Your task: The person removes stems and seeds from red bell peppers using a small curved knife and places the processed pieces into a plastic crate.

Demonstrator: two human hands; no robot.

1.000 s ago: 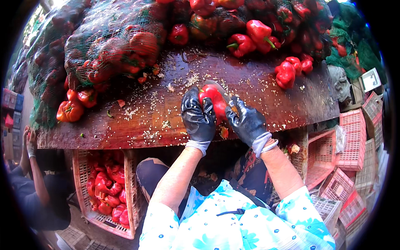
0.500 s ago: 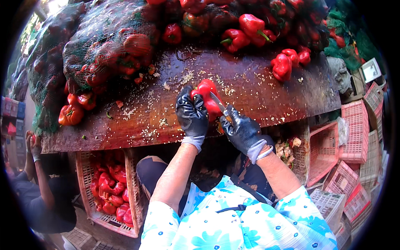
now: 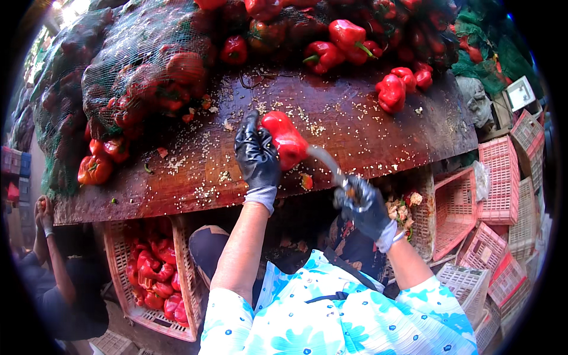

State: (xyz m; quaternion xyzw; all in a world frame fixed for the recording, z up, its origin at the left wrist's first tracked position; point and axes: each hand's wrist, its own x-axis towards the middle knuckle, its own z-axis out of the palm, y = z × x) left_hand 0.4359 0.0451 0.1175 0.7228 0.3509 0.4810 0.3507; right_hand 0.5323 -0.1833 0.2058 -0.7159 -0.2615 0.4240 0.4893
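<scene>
My left hand (image 3: 256, 152), in a wet black glove with a grey cuff, grips a red bell pepper (image 3: 285, 139) above the wooden table (image 3: 378, 139). The pepper's stem end is hidden by that hand. My right hand (image 3: 361, 204), gloved the same way, is closed around a knife (image 3: 326, 160), its blade smeared by motion. The blade tip reaches the pepper's lower right side; whether it touches, I cannot tell. Pale seeds lie scattered over the tabletop. A small red-orange scrap (image 3: 306, 181) sits by the near edge, between my hands.
Netted sacks (image 3: 148, 77) of red peppers line the table's far side, with loose peppers (image 3: 391, 93) beside them. Below the near edge stands a crate (image 3: 188, 278) of red peppers. Pepper cores (image 3: 403, 212) lie lower right, near stacked pink crates (image 3: 498, 180). A co-worker's hands (image 3: 44, 214) show far left.
My right hand and the knife have drawn away from the pepper, down and to the right. My left hand has shifted slightly left with the pepper, which is now tilted differently.
</scene>
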